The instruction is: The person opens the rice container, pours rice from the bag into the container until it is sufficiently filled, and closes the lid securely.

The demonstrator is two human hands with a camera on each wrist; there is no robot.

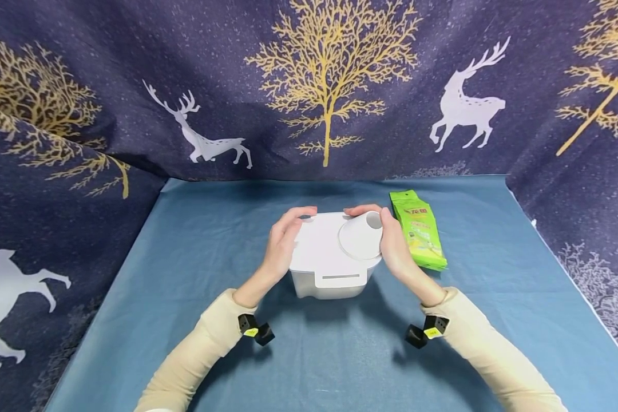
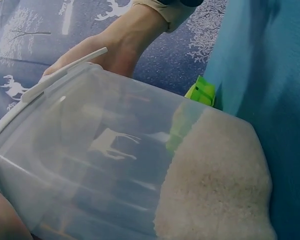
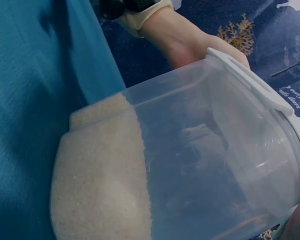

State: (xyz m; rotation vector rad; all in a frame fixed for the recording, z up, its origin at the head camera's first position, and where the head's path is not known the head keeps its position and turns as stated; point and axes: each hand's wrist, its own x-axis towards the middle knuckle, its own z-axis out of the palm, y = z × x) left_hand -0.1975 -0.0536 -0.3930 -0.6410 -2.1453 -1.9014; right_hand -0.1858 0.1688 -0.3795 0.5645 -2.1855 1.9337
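A clear plastic rice container (image 1: 335, 290) stands upright on the cloth, its white lid (image 1: 314, 243) on top. My left hand (image 1: 281, 243) grips the lid's left edge, fingers reaching toward the back corner. On the opposite edge, my right hand (image 1: 395, 246) holds the lid with its thumb beside a white conical cup (image 1: 359, 237) set into the top. White rice (image 2: 217, 180) fills the lower part of the container in the left wrist view. The right wrist view shows the same rice (image 3: 102, 170) through the clear wall. A slotted front latch (image 1: 341, 278) sticks out from the lid.
A bright green bag (image 1: 419, 230) lies on the blue tablecloth (image 1: 211, 246) just right of my right hand. Behind the table hangs a dark blue curtain (image 1: 371, 149) printed with deer and golden trees. A black wrist camera sits on each sleeve.
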